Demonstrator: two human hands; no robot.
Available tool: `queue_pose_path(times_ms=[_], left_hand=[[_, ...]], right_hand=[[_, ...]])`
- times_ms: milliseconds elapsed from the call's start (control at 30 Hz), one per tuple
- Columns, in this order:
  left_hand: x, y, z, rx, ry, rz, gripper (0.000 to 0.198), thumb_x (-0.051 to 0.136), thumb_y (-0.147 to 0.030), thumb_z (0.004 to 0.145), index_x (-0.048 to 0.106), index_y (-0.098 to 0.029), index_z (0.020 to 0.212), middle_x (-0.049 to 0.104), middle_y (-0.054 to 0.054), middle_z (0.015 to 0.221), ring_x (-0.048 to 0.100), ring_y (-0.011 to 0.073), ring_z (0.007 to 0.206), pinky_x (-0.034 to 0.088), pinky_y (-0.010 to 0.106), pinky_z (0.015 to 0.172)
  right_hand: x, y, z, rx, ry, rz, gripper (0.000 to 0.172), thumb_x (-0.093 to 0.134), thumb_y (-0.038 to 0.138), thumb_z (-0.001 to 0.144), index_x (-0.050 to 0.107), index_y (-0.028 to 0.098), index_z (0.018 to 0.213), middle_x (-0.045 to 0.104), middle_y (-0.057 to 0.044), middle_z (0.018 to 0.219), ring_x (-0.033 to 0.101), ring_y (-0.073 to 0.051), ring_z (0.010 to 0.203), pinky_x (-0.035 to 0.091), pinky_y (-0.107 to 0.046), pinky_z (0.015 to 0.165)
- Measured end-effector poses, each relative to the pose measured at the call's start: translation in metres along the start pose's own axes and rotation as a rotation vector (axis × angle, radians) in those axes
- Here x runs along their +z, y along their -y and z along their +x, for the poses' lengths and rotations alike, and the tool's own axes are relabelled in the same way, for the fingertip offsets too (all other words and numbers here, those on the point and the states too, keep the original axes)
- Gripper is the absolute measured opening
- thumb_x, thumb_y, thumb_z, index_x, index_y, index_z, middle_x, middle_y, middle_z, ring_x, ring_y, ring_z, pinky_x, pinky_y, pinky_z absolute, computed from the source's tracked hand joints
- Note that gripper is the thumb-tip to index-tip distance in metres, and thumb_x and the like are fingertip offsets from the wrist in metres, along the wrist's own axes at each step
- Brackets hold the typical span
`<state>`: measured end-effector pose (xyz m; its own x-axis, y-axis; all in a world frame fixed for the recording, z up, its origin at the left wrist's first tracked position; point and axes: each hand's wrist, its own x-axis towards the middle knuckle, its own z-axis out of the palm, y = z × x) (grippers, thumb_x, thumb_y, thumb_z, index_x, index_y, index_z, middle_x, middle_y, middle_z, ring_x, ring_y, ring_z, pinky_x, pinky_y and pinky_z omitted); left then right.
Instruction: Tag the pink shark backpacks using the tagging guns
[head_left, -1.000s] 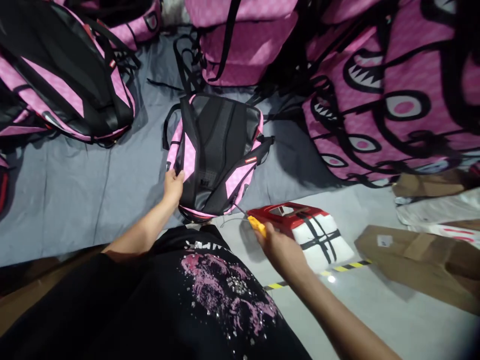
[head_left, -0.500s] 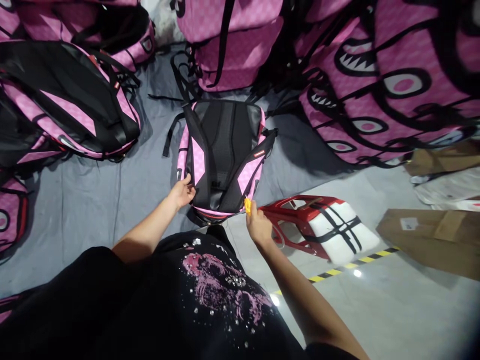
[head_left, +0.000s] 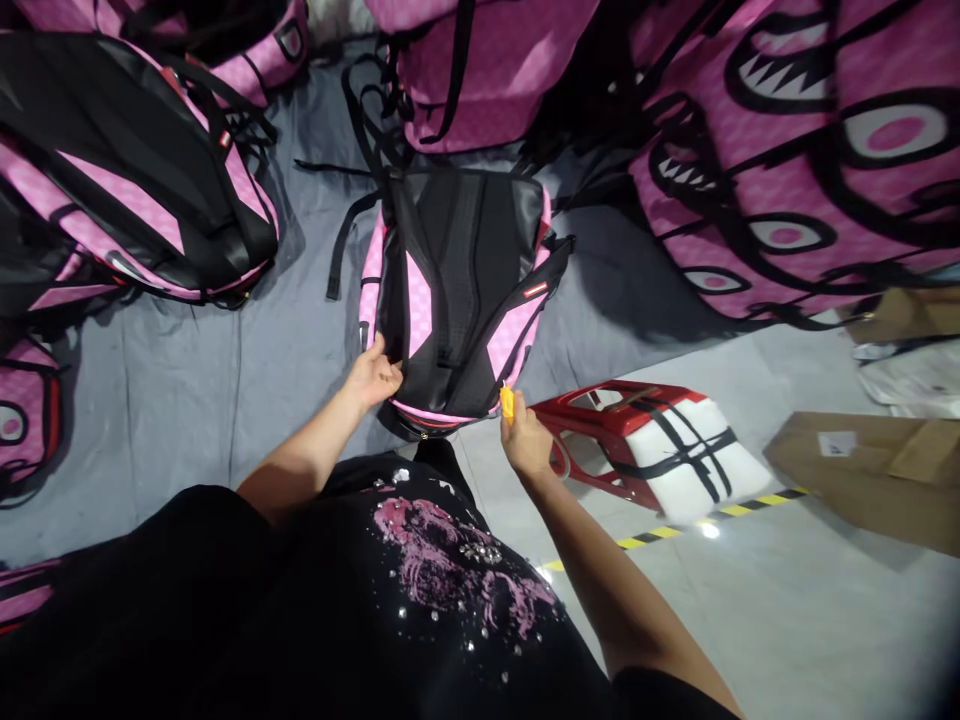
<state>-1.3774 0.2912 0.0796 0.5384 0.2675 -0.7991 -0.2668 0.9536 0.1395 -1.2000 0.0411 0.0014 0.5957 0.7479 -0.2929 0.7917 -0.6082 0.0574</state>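
Note:
A black and pink backpack (head_left: 461, 290) lies in front of me with its padded back and shoulder straps facing up. My left hand (head_left: 373, 378) is at its lower left side, fingers curled in against the edge; the fingertips are partly hidden. In my right hand (head_left: 525, 440) is a small yellow tool (head_left: 508, 404) with a thin pale tip, closed in the fingers. The tip is at the lower right corner of the backpack, beside the pink side panel. Whether it touches the fabric I cannot tell.
More pink and black backpacks lie at the left (head_left: 142, 180) and are heaped at the right (head_left: 780, 180) on a grey cloth (head_left: 180, 390). A red stool (head_left: 592, 425) with a white, black-taped pad stands at lower right, near a cardboard piece (head_left: 870, 480) and striped floor tape (head_left: 645, 538).
The view has shifted a little, so the surrounding bags appear displaced. Both hands stay at the backpack's lower corners, and the yellow tool is now held more upright.

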Motion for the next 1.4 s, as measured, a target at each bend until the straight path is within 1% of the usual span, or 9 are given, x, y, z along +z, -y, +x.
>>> queue_pose_path(times_ms=[200, 400, 633, 933, 1100, 1200, 1267, 1333, 1400], left_hand=[[-0.002, -0.002, -0.002, -0.074, 0.081, 0.003, 0.059, 0.033, -0.063, 0.097, 0.065, -0.016, 0.11, 0.07, 0.007, 0.078, 0.059, 0.0081, 0.047, 0.031, 0.014, 0.032], [-0.011, -0.005, 0.002, -0.071, 0.109, 0.001, 0.065, 0.031, -0.07, 0.094, 0.058, -0.025, 0.133, 0.076, 0.007, 0.089, 0.062, 0.0089, 0.05, 0.027, 0.016, 0.033], [-0.016, -0.007, 0.007, -0.104, 0.173, 0.042, 0.074, 0.032, -0.078, 0.089, 0.063, -0.022, 0.127, 0.075, 0.012, 0.095, 0.062, 0.01, 0.051, 0.026, 0.014, 0.03], [-0.012, -0.003, 0.0, -0.066, 0.237, 0.043, 0.066, 0.033, -0.073, 0.092, 0.067, -0.018, 0.108, 0.072, 0.007, 0.079, 0.065, 0.0097, 0.056, 0.033, 0.011, 0.033], [-0.003, -0.005, -0.005, 0.024, 0.204, 0.21, 0.056, 0.035, -0.063, 0.097, 0.065, -0.017, 0.108, 0.071, 0.008, 0.081, 0.064, 0.0107, 0.057, 0.038, 0.014, 0.037], [-0.003, 0.008, -0.025, 0.126, 0.108, 0.331, 0.045, 0.058, -0.048, 0.092, 0.059, -0.016, 0.124, 0.071, 0.014, 0.106, 0.07, 0.0182, 0.08, 0.053, 0.021, 0.054], [-0.008, 0.031, -0.042, 0.306, 0.05, 0.465, 0.06, 0.072, -0.031, 0.084, 0.049, -0.021, 0.139, 0.061, 0.015, 0.133, 0.063, 0.0262, 0.116, 0.057, 0.031, 0.084], [-0.013, 0.06, -0.051, 0.634, 0.127, 0.857, 0.073, 0.068, -0.019, 0.083, 0.037, -0.025, 0.15, 0.039, 0.012, 0.156, 0.034, 0.0298, 0.145, 0.041, 0.044, 0.113], [-0.013, 0.085, -0.043, 0.872, 0.364, 1.453, 0.072, 0.054, -0.008, 0.085, 0.034, -0.026, 0.153, 0.022, 0.01, 0.164, 0.009, 0.0302, 0.154, 0.017, 0.056, 0.123]], right_hand=[[-0.028, -0.008, 0.001, 0.039, 0.048, 0.01, 0.049, 0.041, 0.035, 0.101, 0.04, 0.014, 0.145, 0.069, -0.01, 0.093, 0.063, -0.017, 0.067, 0.032, -0.026, 0.054], [-0.055, -0.01, -0.034, 0.081, 0.062, 0.077, 0.047, 0.042, 0.036, 0.101, 0.043, 0.012, 0.141, 0.071, -0.011, 0.087, 0.062, -0.018, 0.064, 0.028, -0.026, 0.056], [-0.069, -0.001, -0.062, 0.156, 0.08, 0.266, 0.044, 0.05, 0.03, 0.096, 0.047, 0.011, 0.136, 0.068, -0.01, 0.081, 0.055, -0.016, 0.059, 0.027, -0.025, 0.057], [-0.069, 0.023, -0.171, 0.119, 0.236, 0.392, 0.047, 0.038, 0.037, 0.097, 0.047, 0.015, 0.138, 0.068, -0.007, 0.072, 0.064, -0.023, 0.062, 0.036, -0.027, 0.056], [-0.073, 0.061, -0.144, 0.05, 0.399, 0.232, 0.039, 0.036, 0.034, 0.101, 0.046, 0.02, 0.136, 0.071, -0.006, 0.08, 0.068, -0.02, 0.07, 0.033, -0.026, 0.058], [-0.075, 0.064, -0.129, 0.045, 0.425, 0.185, 0.035, 0.035, 0.033, 0.102, 0.048, 0.018, 0.131, 0.072, -0.007, 0.079, 0.069, -0.02, 0.071, 0.029, -0.026, 0.056], [-0.073, 0.061, -0.127, 0.033, 0.418, 0.181, 0.036, 0.034, 0.035, 0.102, 0.048, 0.016, 0.13, 0.071, -0.008, 0.078, 0.069, -0.021, 0.069, 0.027, -0.027, 0.055], [-0.066, 0.056, -0.127, 0.028, 0.41, 0.191, 0.037, 0.033, 0.035, 0.102, 0.049, 0.016, 0.129, 0.071, -0.008, 0.075, 0.068, -0.021, 0.067, 0.027, -0.026, 0.054], [-0.056, 0.052, -0.127, 0.012, 0.394, 0.234, 0.035, 0.033, 0.036, 0.102, 0.052, 0.017, 0.124, 0.07, -0.008, 0.072, 0.068, -0.022, 0.065, 0.03, -0.026, 0.053]])
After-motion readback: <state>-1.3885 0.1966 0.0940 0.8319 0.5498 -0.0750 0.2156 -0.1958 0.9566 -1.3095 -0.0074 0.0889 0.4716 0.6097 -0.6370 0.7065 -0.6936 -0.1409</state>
